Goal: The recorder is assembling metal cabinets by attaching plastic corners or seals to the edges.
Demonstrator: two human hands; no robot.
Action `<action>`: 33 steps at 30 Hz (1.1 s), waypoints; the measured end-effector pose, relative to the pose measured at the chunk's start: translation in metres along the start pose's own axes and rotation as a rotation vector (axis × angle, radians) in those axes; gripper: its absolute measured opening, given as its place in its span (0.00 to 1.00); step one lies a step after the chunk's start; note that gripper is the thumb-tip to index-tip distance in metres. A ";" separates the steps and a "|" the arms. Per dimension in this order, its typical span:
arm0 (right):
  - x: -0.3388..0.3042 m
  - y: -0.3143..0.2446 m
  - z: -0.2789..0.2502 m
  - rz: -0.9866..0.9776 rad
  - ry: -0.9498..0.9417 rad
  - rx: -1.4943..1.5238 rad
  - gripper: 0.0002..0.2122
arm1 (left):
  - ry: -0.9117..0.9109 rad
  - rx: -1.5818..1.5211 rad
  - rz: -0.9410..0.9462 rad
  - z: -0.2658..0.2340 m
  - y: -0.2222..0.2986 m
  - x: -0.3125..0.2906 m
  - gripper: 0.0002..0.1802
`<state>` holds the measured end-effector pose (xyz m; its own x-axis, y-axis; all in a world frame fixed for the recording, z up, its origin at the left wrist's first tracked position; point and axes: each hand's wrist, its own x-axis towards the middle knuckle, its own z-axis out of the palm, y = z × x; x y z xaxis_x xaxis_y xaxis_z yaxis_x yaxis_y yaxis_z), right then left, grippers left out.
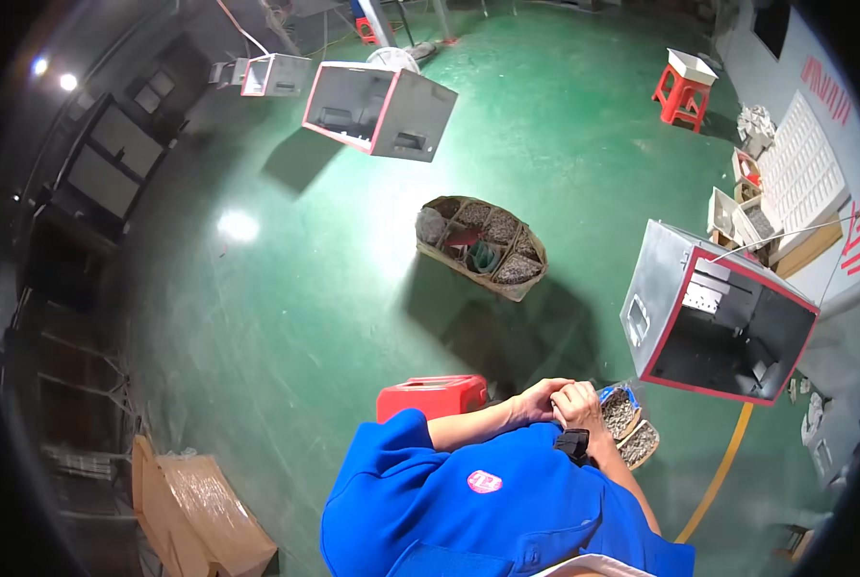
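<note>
Fingers: those of the left hand and right hand are curled in and touching; whether anything small is pinched between them cannot be told.
Hands: they meet in front of the blue top, a black thing at the right wrist.
Work: probably mid-step, with the hands busy together; nothing shows a finished piece, so what is done and what is left cannot be judged.
Tubs: a blue-rimmed tub and a pale-rimmed tub, just right of the right hand, both holding small parts.
Tub axis: mouths face up; the pair runs from upper left to lower right, each one's own long axis partly hidden by the forearm.
Metal box: the nearest metal box stands further right, its red-edged opening facing lower right.
Red stool: the red stool is beside the left forearm.
</note>
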<state>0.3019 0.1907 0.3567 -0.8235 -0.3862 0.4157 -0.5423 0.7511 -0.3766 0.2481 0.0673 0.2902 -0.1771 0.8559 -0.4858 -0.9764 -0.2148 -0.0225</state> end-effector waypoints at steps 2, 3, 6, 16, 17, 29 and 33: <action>0.010 -0.002 0.002 0.008 0.034 -0.006 0.04 | -0.045 -0.008 -0.023 -0.021 0.012 0.009 0.11; 0.010 -0.005 0.001 0.041 0.057 -0.021 0.04 | -0.066 -0.004 -0.066 -0.022 0.012 0.012 0.11; 0.010 -0.009 -0.002 0.135 0.149 -0.071 0.05 | 0.017 0.245 -0.063 -0.018 0.020 0.005 0.12; -0.056 -0.040 0.010 0.559 0.195 -0.144 0.07 | -0.048 0.631 -0.439 -0.008 0.000 0.025 0.15; -0.055 -0.044 0.006 0.627 0.216 -0.160 0.08 | -0.090 0.695 -0.468 -0.006 0.001 0.027 0.15; -0.268 -0.108 -0.069 0.849 0.479 0.068 0.08 | -0.039 0.920 -0.738 0.046 -0.200 0.083 0.16; -0.334 -0.126 -0.103 0.892 0.470 0.083 0.08 | -0.075 0.985 -0.750 0.055 -0.267 0.098 0.16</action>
<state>0.6624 0.2800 0.3507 -0.7944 0.5618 0.2311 0.2148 0.6157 -0.7582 0.4844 0.2343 0.2966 0.4906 0.6463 -0.5844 -0.5105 0.7567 0.4084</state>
